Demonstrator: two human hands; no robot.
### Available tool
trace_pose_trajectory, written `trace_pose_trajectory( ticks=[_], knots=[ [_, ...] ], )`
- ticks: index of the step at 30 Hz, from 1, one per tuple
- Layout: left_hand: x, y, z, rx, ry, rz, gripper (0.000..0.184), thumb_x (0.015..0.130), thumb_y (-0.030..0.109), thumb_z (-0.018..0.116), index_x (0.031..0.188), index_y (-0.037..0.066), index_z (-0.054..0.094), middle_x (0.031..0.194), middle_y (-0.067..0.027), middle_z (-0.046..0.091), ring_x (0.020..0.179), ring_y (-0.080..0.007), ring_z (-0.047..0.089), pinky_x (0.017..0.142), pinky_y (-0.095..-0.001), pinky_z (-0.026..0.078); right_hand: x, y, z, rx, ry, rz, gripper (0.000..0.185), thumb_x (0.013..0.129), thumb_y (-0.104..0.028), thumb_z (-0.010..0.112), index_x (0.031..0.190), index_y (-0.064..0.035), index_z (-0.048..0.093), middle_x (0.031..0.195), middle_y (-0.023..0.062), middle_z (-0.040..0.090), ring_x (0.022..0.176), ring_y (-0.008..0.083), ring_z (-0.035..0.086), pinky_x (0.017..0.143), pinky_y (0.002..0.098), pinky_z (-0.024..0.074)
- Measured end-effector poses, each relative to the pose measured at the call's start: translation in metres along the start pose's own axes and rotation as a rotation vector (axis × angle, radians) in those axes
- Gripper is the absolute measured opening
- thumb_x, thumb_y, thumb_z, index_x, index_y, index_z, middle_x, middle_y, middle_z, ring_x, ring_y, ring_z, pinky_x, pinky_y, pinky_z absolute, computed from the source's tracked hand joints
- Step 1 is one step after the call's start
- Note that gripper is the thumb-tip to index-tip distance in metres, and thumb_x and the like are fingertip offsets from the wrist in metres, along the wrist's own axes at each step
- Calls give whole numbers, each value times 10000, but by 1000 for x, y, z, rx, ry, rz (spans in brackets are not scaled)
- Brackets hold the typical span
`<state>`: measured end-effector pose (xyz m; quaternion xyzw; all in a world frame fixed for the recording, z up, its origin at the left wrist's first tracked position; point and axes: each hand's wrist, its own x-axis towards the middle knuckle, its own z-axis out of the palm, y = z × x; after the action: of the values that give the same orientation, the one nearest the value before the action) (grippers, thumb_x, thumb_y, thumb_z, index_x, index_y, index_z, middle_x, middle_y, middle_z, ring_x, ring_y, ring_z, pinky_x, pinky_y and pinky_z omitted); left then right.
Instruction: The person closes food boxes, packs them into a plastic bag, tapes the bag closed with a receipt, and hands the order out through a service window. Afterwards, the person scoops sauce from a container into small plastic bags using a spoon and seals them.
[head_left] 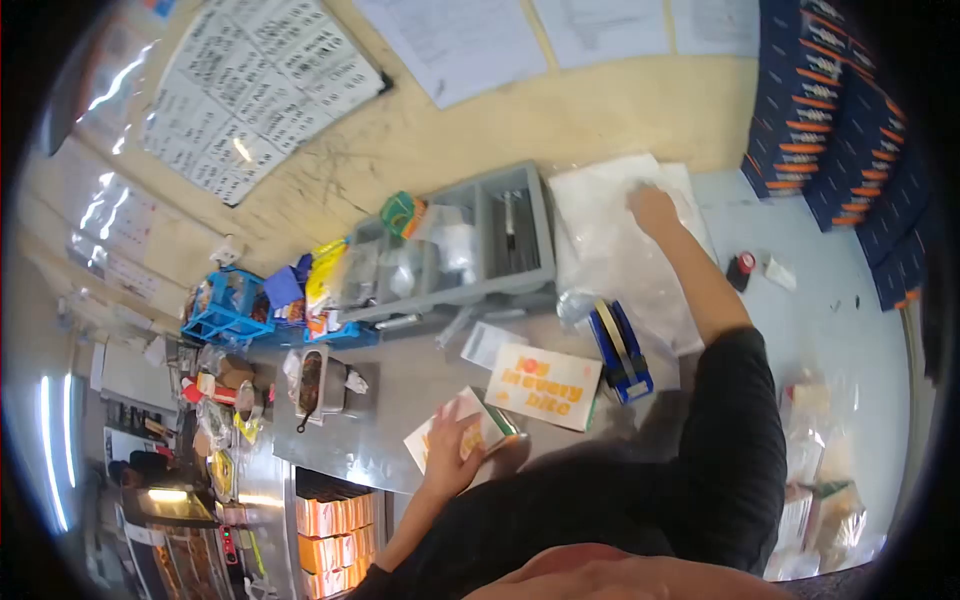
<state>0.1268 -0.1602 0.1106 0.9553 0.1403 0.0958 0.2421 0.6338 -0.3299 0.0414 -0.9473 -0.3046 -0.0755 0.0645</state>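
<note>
My left hand lies over a flat white box with orange print, near the counter's front edge, its fingers spread across the top. Beside it, to the right, is a second white box reading "joy in every bite". My right hand is stretched out to a pile of white plastic bags at the back. Its fingers are curled together on the upper bag; the fingertips are partly blurred. A blue tape dispenser stands between the boxes and the bags.
A grey divided bin holds packets and a pen. Left of it are blue baskets and a metal tray with a dark-handled utensil. Dark boxes are stacked at the right. A red-and-black roll sits near the bags.
</note>
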Motion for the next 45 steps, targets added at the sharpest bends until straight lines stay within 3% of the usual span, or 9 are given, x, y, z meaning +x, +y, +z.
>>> trace_pose_trajectory(
  ticks=[7,13,16,20,25,32,39,42,45],
  knots=[
    [72,69,21,-1495,-803,-366,399,933,335,423,1214,56,477,1186,-93,545,1108,-243,500,960,-363,369,-153,-94,-141,549,-309,-391,324,804,-339,553,762,-34,654,714,198,614,706,343,603,652,425,463],
    [75,87,33,-1591,-157,-460,514,950,421,338,1269,26,420,885,-59,565,823,-169,543,786,-306,433,-264,-175,-197,705,-297,-677,283,821,-306,589,892,-34,624,850,144,620,737,256,598,650,397,472],
    [34,84,-49,-1316,-358,-102,401,946,393,389,1110,55,533,589,28,431,592,-55,466,573,-186,381,-274,-180,-165,1190,5,-119,359,824,-190,609,1142,-50,515,1066,98,578,924,207,580,737,391,499],
    [-20,87,-91,-1135,-571,-82,438,928,370,447,1233,60,496,556,62,366,472,-25,342,448,-177,279,-284,-231,-90,2058,-847,-119,653,818,-269,637,1328,-9,324,1300,119,415,1174,213,433,968,335,364],
    [-83,68,-171,-1375,-778,60,546,882,406,525,1298,63,437,534,80,353,432,-13,324,426,-184,358,-292,-285,-57,2534,-647,-292,529,797,-231,654,1228,-4,449,1113,130,555,1025,229,542,896,347,442],
    [-180,-73,-258,-1187,-199,-34,642,867,312,578,1358,0,307,570,61,427,494,-33,391,538,-218,438,-347,-325,-81,1529,-1022,-437,274,807,-191,656,984,9,595,888,101,630,774,210,612,761,341,480],
    [-226,-220,-243,-1020,-212,-286,573,858,197,565,1349,30,323,730,-16,571,500,-88,490,525,-257,453,-401,-435,-75,2252,-735,27,203,881,-177,547,924,12,607,833,86,626,755,198,610,694,333,526],
    [-225,-292,-182,299,464,-160,479,787,156,641,1221,38,477,796,-131,630,723,-232,616,664,-310,477,-417,-458,-64,2023,-686,150,102,858,-124,571,886,-27,585,867,76,617,769,193,602,693,314,510],
    [-236,-251,-142,-756,192,-144,271,828,171,615,1056,27,591,866,-74,650,740,-145,609,664,-273,471,-432,-495,-56,1806,-523,192,115,822,-149,629,851,-43,592,831,49,617,737,186,602,644,305,493]
  ],
)
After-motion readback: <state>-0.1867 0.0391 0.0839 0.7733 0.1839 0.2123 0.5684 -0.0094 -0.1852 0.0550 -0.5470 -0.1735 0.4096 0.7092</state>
